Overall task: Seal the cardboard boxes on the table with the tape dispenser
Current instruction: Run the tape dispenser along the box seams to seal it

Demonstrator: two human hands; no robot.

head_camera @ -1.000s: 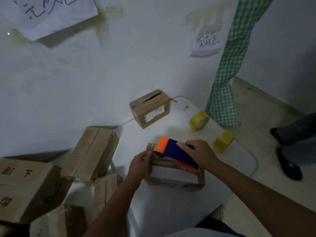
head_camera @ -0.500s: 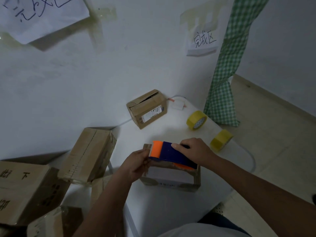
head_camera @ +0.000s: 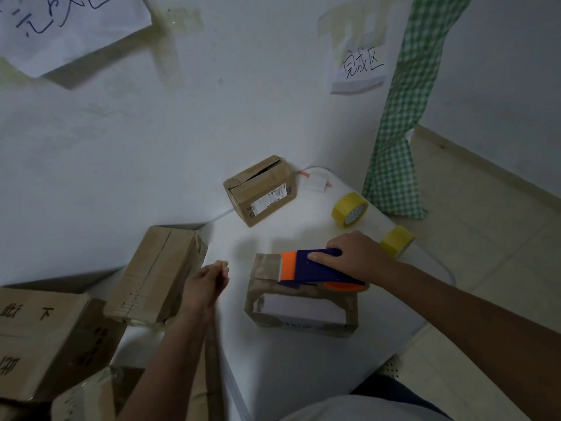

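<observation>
Taping step in hand, judging by the layout: tape dispenser (head_camera: 315,268) sits on top of the nearest cardboard box (head_camera: 299,311), orange front edge near the box's left end, so a strip is being laid or finished along the top. Right hand (head_camera: 358,256) wraps over the dispenser's blue body from the far side, thumb on the near face, fingers curled round it. Left hand (head_camera: 206,284) is off the box, just left of it, holding nothing, fingers loosely bunched and relaxed above the white table (head_camera: 288,366). Next move likely needs the dispenser drawn on over the left edge and tilted to cut the tape, with the free hand steadying the box or pressing the strip down. Can't tell if tape is already cut. Further back, a second small box (head_camera: 261,189) with flaps gaping, apparently unsealed, well apart from both hands. Two yellow tape rolls (head_camera: 349,209) at far right. More boxes (head_camera: 158,271) piled at left, beside the left hand
</observation>
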